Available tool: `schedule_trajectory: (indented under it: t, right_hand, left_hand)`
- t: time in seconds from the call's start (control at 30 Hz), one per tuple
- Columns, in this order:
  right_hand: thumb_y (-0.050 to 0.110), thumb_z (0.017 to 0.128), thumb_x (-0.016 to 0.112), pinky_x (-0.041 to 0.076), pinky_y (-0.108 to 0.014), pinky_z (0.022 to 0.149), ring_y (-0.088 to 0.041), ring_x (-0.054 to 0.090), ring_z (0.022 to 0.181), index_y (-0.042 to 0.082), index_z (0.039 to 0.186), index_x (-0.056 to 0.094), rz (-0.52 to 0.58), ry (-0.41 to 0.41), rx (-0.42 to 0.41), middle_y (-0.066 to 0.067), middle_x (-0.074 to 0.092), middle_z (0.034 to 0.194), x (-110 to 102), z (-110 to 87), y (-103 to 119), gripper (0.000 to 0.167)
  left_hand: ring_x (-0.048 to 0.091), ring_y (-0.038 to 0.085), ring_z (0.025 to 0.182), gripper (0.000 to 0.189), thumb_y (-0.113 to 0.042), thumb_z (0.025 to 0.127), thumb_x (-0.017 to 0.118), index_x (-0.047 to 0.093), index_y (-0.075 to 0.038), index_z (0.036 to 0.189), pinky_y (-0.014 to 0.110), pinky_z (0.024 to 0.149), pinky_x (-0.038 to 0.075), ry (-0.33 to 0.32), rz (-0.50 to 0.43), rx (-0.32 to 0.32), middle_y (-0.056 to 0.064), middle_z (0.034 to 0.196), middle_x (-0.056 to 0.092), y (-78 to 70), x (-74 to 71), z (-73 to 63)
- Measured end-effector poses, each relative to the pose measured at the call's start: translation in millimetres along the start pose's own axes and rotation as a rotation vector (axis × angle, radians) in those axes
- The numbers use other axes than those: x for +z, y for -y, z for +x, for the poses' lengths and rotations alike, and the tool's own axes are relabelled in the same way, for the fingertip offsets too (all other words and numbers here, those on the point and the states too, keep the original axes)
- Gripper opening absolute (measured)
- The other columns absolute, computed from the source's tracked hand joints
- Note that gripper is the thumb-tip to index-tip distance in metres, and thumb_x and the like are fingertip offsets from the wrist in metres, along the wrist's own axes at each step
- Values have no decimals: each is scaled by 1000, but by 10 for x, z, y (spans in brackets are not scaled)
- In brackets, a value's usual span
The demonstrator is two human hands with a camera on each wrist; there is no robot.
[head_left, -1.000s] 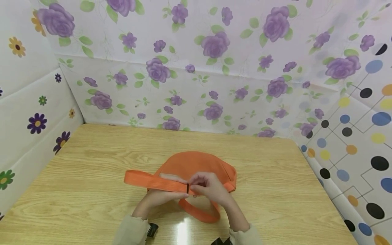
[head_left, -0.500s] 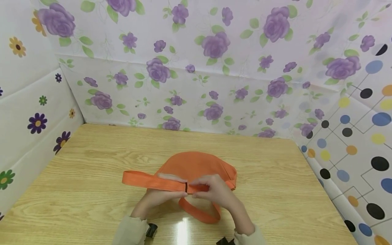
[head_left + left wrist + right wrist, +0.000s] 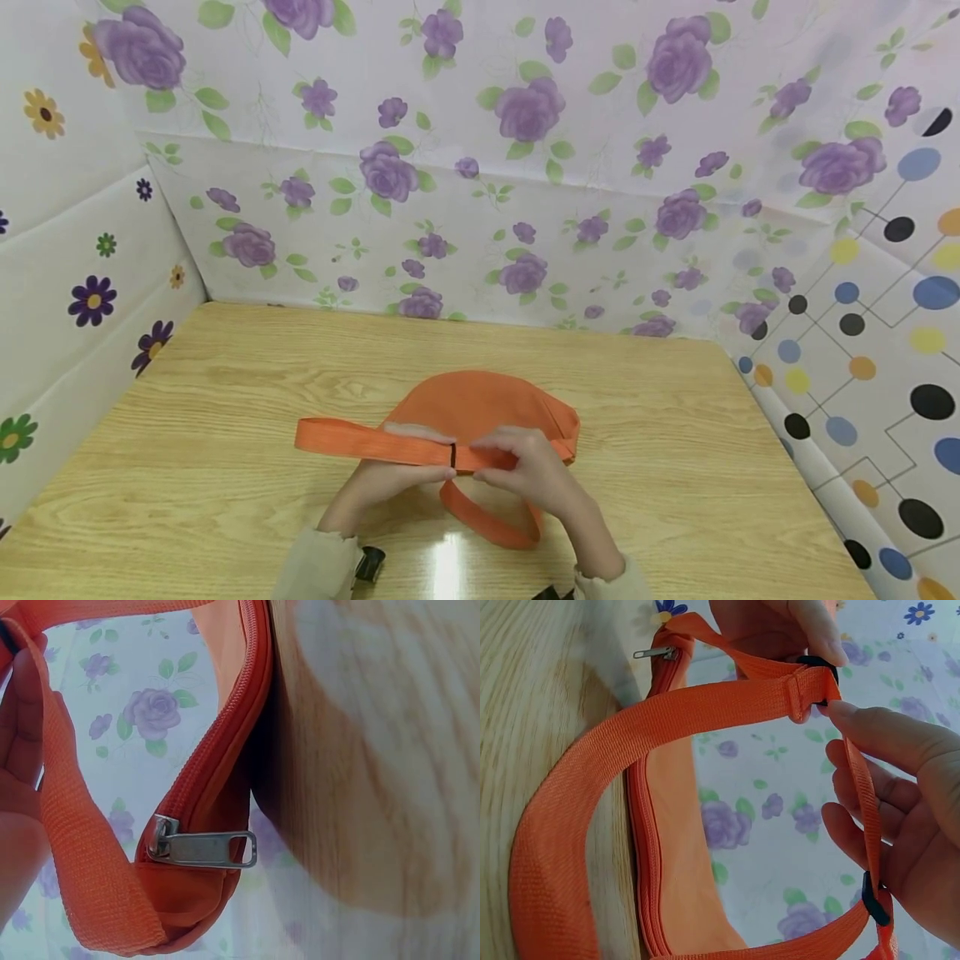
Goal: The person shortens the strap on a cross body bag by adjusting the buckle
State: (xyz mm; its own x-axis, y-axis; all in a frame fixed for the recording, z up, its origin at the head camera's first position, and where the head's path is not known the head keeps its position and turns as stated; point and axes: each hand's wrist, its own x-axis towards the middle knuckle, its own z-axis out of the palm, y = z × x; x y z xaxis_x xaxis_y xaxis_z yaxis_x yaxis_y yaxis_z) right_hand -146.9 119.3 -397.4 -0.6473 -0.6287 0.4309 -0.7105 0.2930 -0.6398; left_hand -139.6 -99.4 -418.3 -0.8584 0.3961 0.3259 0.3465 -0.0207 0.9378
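An orange waist bag (image 3: 472,404) rests on the wooden table. Its webbing strap (image 3: 337,437) sticks out to the left as a doubled loop through a black slider buckle (image 3: 453,457). My left hand (image 3: 386,479) pinches the strap at this slider, thumb on the near edge and fingers on the far edge. Just right of it, my right hand (image 3: 536,475) holds the strap between thumb and fingers. The right wrist view shows the right thumb close to the slider, and a second black slider (image 3: 875,900) lower on the strap. A silver zipper pull (image 3: 206,849) hangs at the bag's end.
A lower strap loop (image 3: 487,525) curves over the table (image 3: 225,400) between the wrists. Purple-flowered sheeting (image 3: 465,225) covers the back wall; patterned side walls stand left and right. Black straps show by both sleeves.
The slider and the strap loop have shifted slightly left with my left hand. My right fingers have drawn back a little to the right, leaving more strap showing between the hands.
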Motion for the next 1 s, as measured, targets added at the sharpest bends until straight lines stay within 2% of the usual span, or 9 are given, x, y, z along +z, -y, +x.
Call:
schedule_trajectory:
  t: [0.2,0.4,0.5,0.73,0.9,1.0]
  right_hand:
    - [10,75,71,48,-21,58,-10,57,70,-1,97,67,57,-32,-46,-5,65,85,17,7,-11,24]
    - [7,75,71,47,-20,55,-7,55,67,-3,97,67,74,-40,-57,-6,64,84,30,24,-19,25]
    - [6,75,71,48,-20,55,-7,55,68,-4,97,67,75,-38,-67,-6,64,84,42,36,-21,25]
    - [2,72,72,48,-19,57,-12,58,68,-7,95,66,62,-45,-65,-9,65,84,52,68,30,26]
    - [-7,68,73,48,-23,56,-21,58,66,-11,92,65,79,-53,-60,-15,64,81,15,129,215,26]
    - [-10,67,71,48,-24,56,-24,57,65,-13,90,65,87,-48,-48,-17,63,80,-15,159,334,24]
  left_hand:
    - [59,20,90,33,-8,71,76,67,4,100,32,73,49,-18,59,21,19,98,63,73,-18,-6]
    - [60,19,87,36,-12,70,77,67,4,101,32,72,49,-28,134,57,11,96,66,80,-21,3]
    - [61,18,86,35,-11,70,77,67,3,101,31,70,50,-24,146,54,9,96,66,65,-15,10]
    - [61,16,81,33,-1,68,76,66,7,99,30,65,50,-15,157,51,13,92,66,-120,26,26]
    - [62,16,82,31,0,68,75,66,7,97,30,67,50,-10,156,72,14,91,66,-240,50,36]
    - [62,17,82,31,0,68,75,67,7,97,30,67,51,-8,155,93,13,91,66,-252,55,36]
